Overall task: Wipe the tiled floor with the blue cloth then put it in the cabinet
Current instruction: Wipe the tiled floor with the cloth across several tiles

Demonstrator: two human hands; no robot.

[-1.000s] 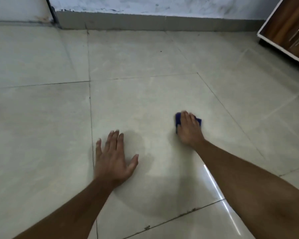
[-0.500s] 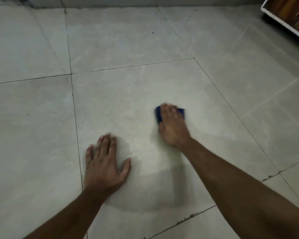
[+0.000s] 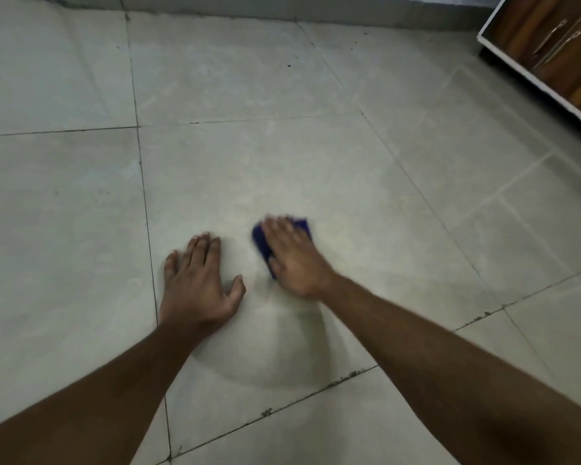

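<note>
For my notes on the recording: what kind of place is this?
Probably a room in a home, perhaps a kitchen: pale tiled floor, wooden cabinet with metal handles at upper right, grey skirting behind.

Nothing to read in this one tbh. No lettering, labels, brand marks or numbers show up on the tiled floor (image 3: 249,78), the blue cloth (image 3: 260,241) or the cabinet (image 3: 557,45) at the far right.
</note>
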